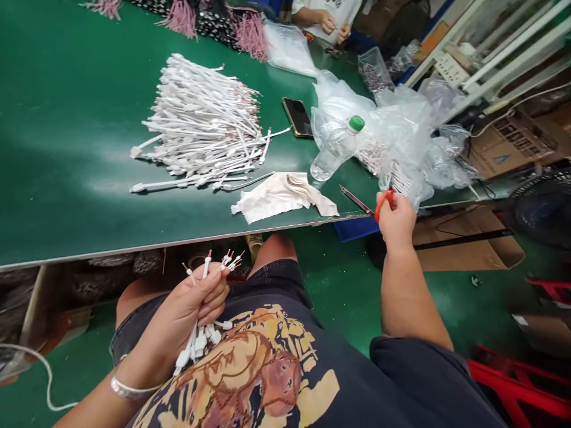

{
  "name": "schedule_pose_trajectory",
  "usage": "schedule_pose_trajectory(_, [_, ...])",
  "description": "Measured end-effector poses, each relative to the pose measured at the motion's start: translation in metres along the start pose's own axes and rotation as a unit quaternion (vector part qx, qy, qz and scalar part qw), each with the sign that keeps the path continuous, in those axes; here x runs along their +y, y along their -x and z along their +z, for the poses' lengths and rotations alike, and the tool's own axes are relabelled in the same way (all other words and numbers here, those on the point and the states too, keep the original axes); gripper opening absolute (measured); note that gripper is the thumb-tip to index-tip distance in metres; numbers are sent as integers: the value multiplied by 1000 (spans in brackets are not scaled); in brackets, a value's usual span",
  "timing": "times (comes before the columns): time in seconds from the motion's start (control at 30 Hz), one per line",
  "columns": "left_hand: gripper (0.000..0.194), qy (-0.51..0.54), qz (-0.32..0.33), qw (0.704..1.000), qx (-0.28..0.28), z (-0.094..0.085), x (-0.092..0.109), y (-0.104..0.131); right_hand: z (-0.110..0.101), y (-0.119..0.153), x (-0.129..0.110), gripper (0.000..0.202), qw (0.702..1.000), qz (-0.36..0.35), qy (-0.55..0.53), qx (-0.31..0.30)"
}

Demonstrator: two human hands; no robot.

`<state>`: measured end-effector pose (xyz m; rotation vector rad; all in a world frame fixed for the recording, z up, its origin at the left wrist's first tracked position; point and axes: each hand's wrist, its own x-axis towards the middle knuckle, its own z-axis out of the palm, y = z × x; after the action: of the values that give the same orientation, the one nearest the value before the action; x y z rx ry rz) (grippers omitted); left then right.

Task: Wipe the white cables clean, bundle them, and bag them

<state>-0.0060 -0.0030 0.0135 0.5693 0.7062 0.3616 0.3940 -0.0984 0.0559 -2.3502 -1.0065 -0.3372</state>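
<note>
My left hand [196, 300] is closed around a small bunch of short white cables [196, 342], low in front of my shirt. White connectors hang below the fist, and thin red-tipped wire ends stick out above it. At the table's front edge, my right hand [398, 220] is closed on red-handled scissors [384, 205]; my fingers partly hide them. Just left of that hand lies a slim, pointed metal tool [355, 199]. Beyond the hand, more white cables [399, 178] show at the mouth of clear plastic bags [392, 125].
A large pile of white cables [205, 125] covers part of the green table [66, 196]. Near it are a beige cloth [281, 197], a phone [297, 117] and a green-capped bottle [334, 151]. Another person's hands [335, 28] work across the table. A cardboard box [468, 238] stands below, right.
</note>
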Motion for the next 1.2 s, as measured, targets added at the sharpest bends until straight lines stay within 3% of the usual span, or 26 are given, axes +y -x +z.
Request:
schedule_pose_trajectory(0.1, [20, -26, 9, 1000, -8, 8, 0, -1, -7, -36, 17, 32, 978, 22, 149, -144])
schedule_pose_trajectory(0.17, [18, -32, 26, 999, -13, 12, -1, 0, -2, -55, 18, 33, 956, 28, 214, -198])
schedule_pose_trajectory(0.4, [15, -19, 66, 998, -13, 14, -6, 6, 22, -117, 11, 41, 931, 15, 274, -242])
schedule_pose_trajectory(0.5, [16, -12, 79, 997, 1, 12, -7, 7, 22, -120, 2, 39, 929, 39, 300, -214])
schedule_pose_trajectory(0.57, [17, -12, 83, 996, 10, 12, -7, 7, 16, -100, -15, 36, 954, 15, 271, -127])
schedule_pose_trajectory(0.63, [18, -16, 83, 996, 9, 14, -5, 7, 6, -59, -42, 23, 986, -32, 155, -56])
schedule_pose_trajectory(0.7, [20, -22, 81, 996, -1, 16, -3, 6, -3, -5, -77, 23, 985, -71, -40, -149])
schedule_pose_trajectory(0.73, [21, -25, 80, 996, -6, 18, -2, 5, -5, 23, -96, 21, 960, -94, -138, -224])
schedule_pose_trajectory(0.8, [22, -33, 76, 996, -12, 19, -2, 2, -3, 73, -132, 23, 877, -174, -274, -355])
schedule_pose_trajectory(0.87, [22, -39, 71, 997, -14, 19, -3, 0, 8, 108, -161, 28, 814, -222, -353, -403])
schedule_pose_trajectory(0.93, [22, -42, 71, 997, -11, 17, -5, -1, 24, 128, -180, 29, 782, -227, -403, -418])
schedule_pose_trajectory(0.97, [22, -42, 74, 996, -8, 15, -6, 0, 31, 134, -186, 24, 779, -223, -418, -410])
schedule_pose_trajectory(1.07, [22, -34, 86, 996, 5, 10, -9, 4, 46, 141, -196, 10, 784, -194, -444, -388])
schedule_pose_trajectory(1.2, [24, -22, 94, 995, 18, 7, -9, 11, 50, 145, -201, 10, 789, -143, -437, -407])
